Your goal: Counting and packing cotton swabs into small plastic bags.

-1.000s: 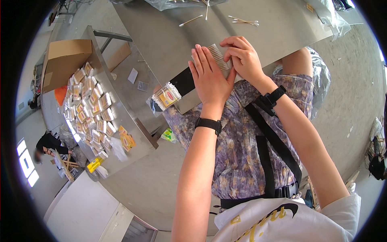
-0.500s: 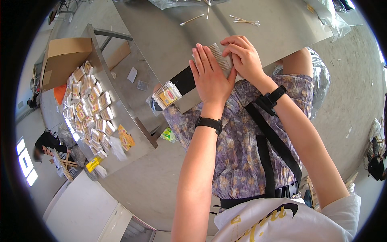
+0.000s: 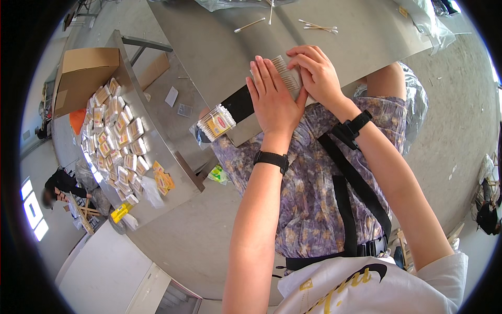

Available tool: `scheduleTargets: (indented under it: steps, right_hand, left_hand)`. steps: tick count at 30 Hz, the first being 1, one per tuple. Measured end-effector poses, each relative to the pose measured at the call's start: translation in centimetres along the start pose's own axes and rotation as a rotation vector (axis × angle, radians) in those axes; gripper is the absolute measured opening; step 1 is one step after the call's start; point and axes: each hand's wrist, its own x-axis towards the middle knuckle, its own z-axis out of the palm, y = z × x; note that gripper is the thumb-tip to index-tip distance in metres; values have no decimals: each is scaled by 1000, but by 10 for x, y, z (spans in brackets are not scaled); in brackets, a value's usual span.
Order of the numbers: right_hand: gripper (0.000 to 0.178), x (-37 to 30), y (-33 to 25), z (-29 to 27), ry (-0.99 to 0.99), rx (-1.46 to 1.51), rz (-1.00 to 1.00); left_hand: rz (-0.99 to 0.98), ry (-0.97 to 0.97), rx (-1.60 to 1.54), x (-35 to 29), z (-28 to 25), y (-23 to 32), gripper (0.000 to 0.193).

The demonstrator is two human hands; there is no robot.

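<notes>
our left hand (image 3: 276, 102) lies flat, clamped on nothing, over the row of swabs (image 3: 289, 76) near the edge of the table (image 3: 225, 68), seemingly to keep them level; our right hand (image 3: 320, 77) curls at their end, whether pinching we cannot tell.

At least four loose cotton swabs (image 3: 249, 25) lie toward the surface (image 3: 355, 52)'s far edge, two crossed; one labelled swab pack (image 3: 217, 123), one black strip (image 3: 238, 106) and one swab row (image 3: 287, 74), too fine to count singly, line its near edge; one yellow packet (image 3: 122, 211) and dozens of heaped small packs (image 3: 123, 138) lie on a second surface (image 3: 168, 157)
</notes>
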Motion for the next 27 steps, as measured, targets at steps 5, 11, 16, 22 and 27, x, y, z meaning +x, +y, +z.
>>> scheduleTargets:
  steps: [5, 11, 16, 22, 27]
  right_hand:
    - [14, -1, 2, -1, -37, -24, -16]
    - [15, 0, 2, 2, 3, -5, -2]
    - [14, 0, 0, 2, -2, -44, -15]
    - [14, 0, 3, 1, -38, -97, -38]
    - [10, 2, -1, 3, -2, -83, -30]
  left_hand:
    - [2, 2, 3, 0, 0, 0, 89]
    - [0, 2, 2, 0, -1, 1, 89]
    - [-5, 3, -6, 0, 0, 1, 90]
    - [-5, 4, -5, 0, 0, 1, 90]
    - [-7, 6, -21, 1, -1, 1, 90]
